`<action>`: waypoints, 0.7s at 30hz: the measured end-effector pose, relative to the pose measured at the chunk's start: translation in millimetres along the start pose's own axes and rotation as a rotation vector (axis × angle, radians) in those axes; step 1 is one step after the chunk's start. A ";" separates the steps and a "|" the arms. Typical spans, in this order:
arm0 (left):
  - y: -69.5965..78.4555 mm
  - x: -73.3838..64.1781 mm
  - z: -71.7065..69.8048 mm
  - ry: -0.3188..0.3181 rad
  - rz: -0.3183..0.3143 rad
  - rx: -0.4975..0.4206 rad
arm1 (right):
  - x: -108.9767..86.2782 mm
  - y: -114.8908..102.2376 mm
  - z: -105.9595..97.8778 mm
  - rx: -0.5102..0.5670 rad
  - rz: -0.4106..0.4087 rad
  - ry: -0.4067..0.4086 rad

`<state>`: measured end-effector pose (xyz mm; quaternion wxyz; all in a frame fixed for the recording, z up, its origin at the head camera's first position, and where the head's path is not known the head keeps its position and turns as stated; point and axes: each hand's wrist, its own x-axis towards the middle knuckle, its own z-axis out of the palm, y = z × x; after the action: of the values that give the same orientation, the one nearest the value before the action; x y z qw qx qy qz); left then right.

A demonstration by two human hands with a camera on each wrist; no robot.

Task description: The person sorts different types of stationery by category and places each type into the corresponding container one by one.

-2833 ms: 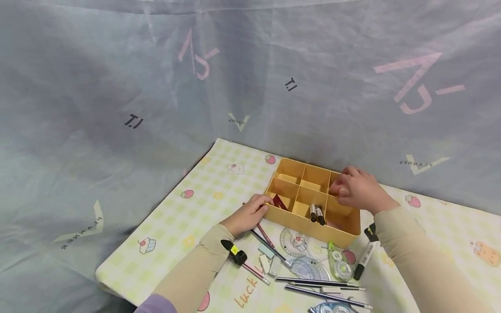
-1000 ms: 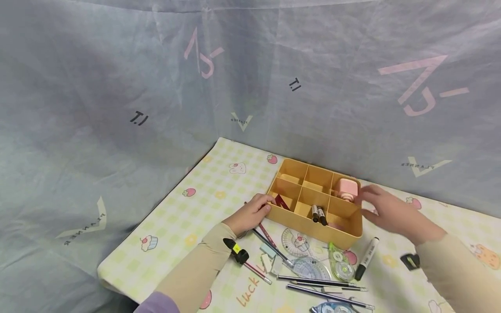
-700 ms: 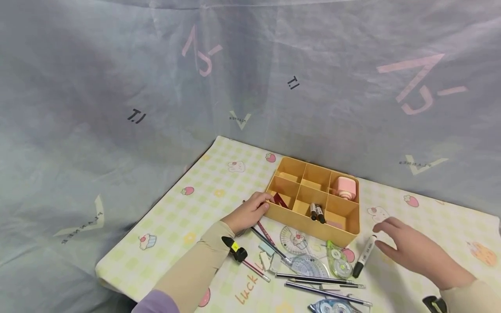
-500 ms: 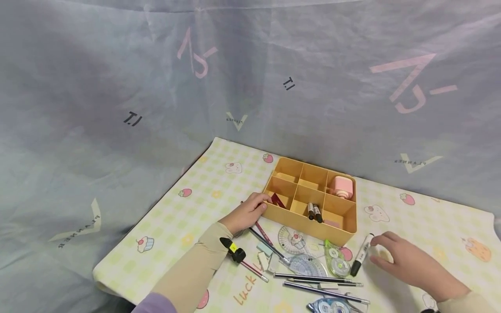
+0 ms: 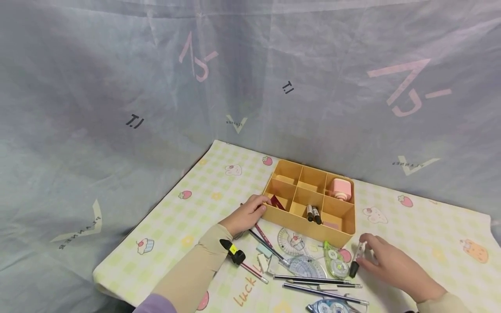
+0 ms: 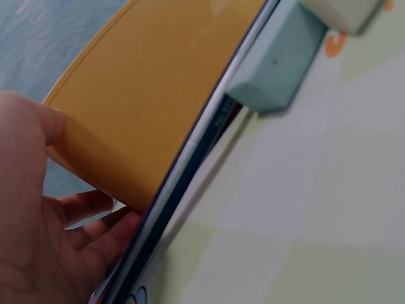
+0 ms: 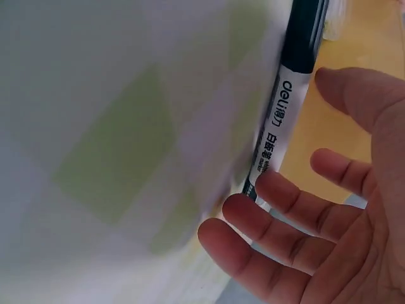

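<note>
My left hand (image 5: 245,215) grips the front left corner of a yellow six-compartment organizer box (image 5: 305,226). In the left wrist view the thumb lies at the rim, with the other fingers at the box's outer side. To the right of the box, my right hand (image 5: 395,266) is spread around a white whiteboard marker (image 7: 278,120) with a black cap. Its fingertips reach the marker's side, while the thumb is close beside the cap end; no firm hold shows. The marker lies on the tablecloth. A pink block-shaped item (image 5: 342,188) sits in the back right compartment.
Two black-ended markers (image 5: 313,214) and a dark red piece (image 5: 277,202) lie in front compartments. Before the box are protractors (image 5: 307,266), a green correction tape (image 5: 336,263), pencils (image 5: 325,294), a blue eraser (image 5: 264,249) and a blue correction tape (image 5: 328,307). A grey curtain hangs behind.
My right hand has left the back right compartment, where the pink item now shows, and moved right, then down and left to the whiteboard marker. My left hand stays on the box.
</note>
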<state>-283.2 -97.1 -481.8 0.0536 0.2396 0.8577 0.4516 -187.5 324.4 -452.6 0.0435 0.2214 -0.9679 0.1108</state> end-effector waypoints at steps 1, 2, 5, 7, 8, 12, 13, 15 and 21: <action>0.0 -0.6 0.2 -0.003 -0.001 0.000 | 1.5 -0.2 1.0 -0.002 0.002 -0.002; 0.2 -1.1 0.4 -0.006 -0.001 -0.001 | 2.7 -0.5 2.1 -0.011 0.006 -0.003; 0.8 -2.0 1.0 -0.006 0.005 0.006 | 6.9 -0.3 6.1 -0.019 0.019 -0.029; 1.4 -2.3 0.7 -0.003 0.008 0.009 | 10.0 -0.6 8.1 -0.005 0.043 -0.053; 1.4 -2.3 0.5 -0.002 0.007 0.011 | 11.6 -1.3 8.8 0.003 0.065 -0.070; 0.7 -2.1 -0.3 -0.002 0.005 0.019 | 19.3 -1.9 11.3 0.034 0.159 -0.140; 0.4 -2.0 -0.4 -0.002 0.004 0.020 | 21.7 -1.2 11.9 0.036 0.180 -0.157; 0.0 -1.4 -0.6 0.000 0.008 0.022 | 26.2 -0.3 12.8 0.032 0.227 -0.192; 0.4 -1.2 -0.3 0.004 -0.007 0.018 | 34.1 1.7 9.8 0.076 0.309 -0.259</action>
<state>-282.0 -97.7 -481.4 0.0511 0.2362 0.8627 0.4441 -219.3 309.3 -458.0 -0.1071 0.0840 -0.9830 0.1232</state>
